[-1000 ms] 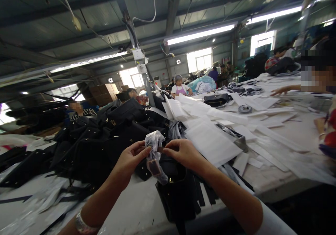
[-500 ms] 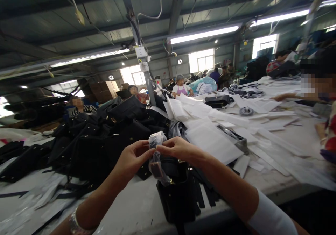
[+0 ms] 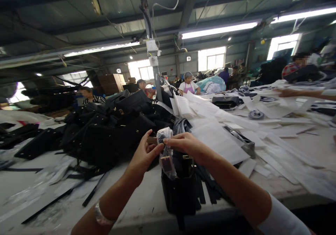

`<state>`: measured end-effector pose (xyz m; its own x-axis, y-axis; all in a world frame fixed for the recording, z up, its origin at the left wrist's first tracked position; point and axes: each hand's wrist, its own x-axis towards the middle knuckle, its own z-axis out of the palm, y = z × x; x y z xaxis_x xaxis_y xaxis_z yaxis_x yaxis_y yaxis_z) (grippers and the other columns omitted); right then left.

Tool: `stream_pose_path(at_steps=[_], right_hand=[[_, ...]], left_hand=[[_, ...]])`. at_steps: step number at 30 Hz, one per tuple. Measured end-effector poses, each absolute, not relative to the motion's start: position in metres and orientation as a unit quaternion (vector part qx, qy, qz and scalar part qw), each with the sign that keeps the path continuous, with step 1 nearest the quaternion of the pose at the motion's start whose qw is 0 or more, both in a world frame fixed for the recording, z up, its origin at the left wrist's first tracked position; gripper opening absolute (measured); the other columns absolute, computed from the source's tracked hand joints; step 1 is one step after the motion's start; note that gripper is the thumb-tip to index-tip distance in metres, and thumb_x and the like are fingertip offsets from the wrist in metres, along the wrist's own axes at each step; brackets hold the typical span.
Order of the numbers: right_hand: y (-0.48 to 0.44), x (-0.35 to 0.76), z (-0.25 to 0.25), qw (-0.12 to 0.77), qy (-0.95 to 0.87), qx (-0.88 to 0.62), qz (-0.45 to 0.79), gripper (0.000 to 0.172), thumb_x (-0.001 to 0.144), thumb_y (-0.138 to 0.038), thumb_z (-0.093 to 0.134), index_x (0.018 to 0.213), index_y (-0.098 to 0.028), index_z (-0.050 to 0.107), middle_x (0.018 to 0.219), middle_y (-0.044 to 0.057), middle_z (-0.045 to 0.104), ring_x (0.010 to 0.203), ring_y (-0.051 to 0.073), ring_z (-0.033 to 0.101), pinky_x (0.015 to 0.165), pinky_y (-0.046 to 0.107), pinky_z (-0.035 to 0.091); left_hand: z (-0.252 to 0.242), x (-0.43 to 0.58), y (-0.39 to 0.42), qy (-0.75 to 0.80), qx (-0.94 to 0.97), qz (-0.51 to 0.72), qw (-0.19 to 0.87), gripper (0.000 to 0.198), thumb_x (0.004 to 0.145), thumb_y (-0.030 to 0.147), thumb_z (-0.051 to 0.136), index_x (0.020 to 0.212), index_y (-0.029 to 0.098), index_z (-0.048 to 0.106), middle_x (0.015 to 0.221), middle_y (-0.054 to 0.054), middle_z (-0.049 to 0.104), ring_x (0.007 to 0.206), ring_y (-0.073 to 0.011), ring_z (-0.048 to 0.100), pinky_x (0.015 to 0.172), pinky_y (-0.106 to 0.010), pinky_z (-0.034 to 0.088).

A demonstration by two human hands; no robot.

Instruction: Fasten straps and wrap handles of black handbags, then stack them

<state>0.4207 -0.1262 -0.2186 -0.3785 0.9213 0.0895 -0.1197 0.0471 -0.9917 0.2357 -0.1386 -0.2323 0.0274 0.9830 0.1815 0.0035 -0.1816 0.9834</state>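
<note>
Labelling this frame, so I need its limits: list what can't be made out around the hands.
- Small brown piece in the crinkled clear plastic wrap: head view, creased film veils it; its kind is unreadable.
- Black leather handbag: head view, left hand, right hand and wrap cover its top.
- Pale litter on the white table, near left: head view, motion-blurred.

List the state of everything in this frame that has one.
left hand, fingers pinching the plastic-wrapped tag
right hand, fingers pinching the same tag's top
plastic-wrapped tag, held up, dangling
black bag, upright at the table edge
bag pile, heaped
white sheets, spread loose
ceiling lights, on
</note>
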Motion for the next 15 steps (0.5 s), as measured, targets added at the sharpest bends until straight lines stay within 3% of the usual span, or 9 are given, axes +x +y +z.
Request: stream_pose_path(at_steps=[2,5,7,9,12,15], right_hand=[[-0.127,0.421,-0.217,0.416,-0.582,-0.357,0.601,0.042,0.07,-0.052,0.079,0.083,-0.012,0.079,0.074,0.007,0.073,0.065,0.015,0.063,0.061,0.025,0.047],[-0.127,0.422,-0.215,0.394,-0.605,-0.377,0.581,0.046,0.073,-0.057,0.076,0.084,-0.012,0.079,0.068,0.005,0.07,0.055,0.012,0.056,0.05,0.023,0.04],[-0.126,0.425,-0.214,0.39,-0.623,-0.378,0.562,0.047,0.074,-0.058,0.075,0.082,-0.012,0.078,0.065,0.004,0.068,0.054,0.011,0.055,0.049,0.022,0.038],[-0.125,0.429,-0.214,0.385,-0.627,-0.365,0.571,0.048,0.075,-0.06,0.074,0.082,-0.012,0.078,0.067,0.004,0.069,0.058,0.012,0.056,0.05,0.022,0.04],[-0.126,0.436,-0.22,0.395,-0.588,-0.297,0.64,0.048,0.079,-0.058,0.072,0.095,-0.013,0.078,0.087,0.008,0.074,0.075,0.014,0.065,0.067,0.023,0.05],[-0.131,0.441,-0.231,0.427,-0.535,-0.209,0.699,0.045,0.081,-0.043,0.076,0.117,-0.017,0.072,0.111,0.009,0.073,0.098,0.017,0.068,0.093,0.028,0.05]], left_hand=[[-0.237,0.242,-0.141,0.408,0.505,0.553,0.522,0.099,0.073,0.041,0.083,0.152,0.024,0.026,0.112,-0.01,0.07,0.112,-0.0263,0.065,0.097,-0.036,0.048],[-0.239,0.249,-0.146,0.379,0.477,0.592,0.527,0.102,0.071,0.034,0.087,0.152,0.026,0.027,0.106,-0.008,0.072,0.109,-0.0268,0.066,0.096,-0.037,0.048],[-0.239,0.252,-0.147,0.365,0.485,0.605,0.516,0.09,0.072,0.033,0.086,0.147,0.025,0.038,0.11,-0.007,0.072,0.109,-0.0262,0.066,0.093,-0.034,0.05],[-0.238,0.253,-0.148,0.354,0.51,0.595,0.511,0.066,0.075,0.035,0.083,0.134,0.021,0.055,0.113,-0.008,0.071,0.109,-0.0254,0.065,0.091,-0.031,0.05],[-0.239,0.252,-0.148,0.354,0.529,0.58,0.509,0.043,0.078,0.037,0.08,0.114,0.017,0.068,0.111,-0.008,0.072,0.107,-0.0233,0.065,0.088,-0.027,0.05],[-0.239,0.249,-0.147,0.351,0.516,0.582,0.522,0.042,0.078,0.037,0.08,0.113,0.017,0.068,0.11,-0.008,0.073,0.101,-0.0207,0.066,0.086,-0.026,0.051]])
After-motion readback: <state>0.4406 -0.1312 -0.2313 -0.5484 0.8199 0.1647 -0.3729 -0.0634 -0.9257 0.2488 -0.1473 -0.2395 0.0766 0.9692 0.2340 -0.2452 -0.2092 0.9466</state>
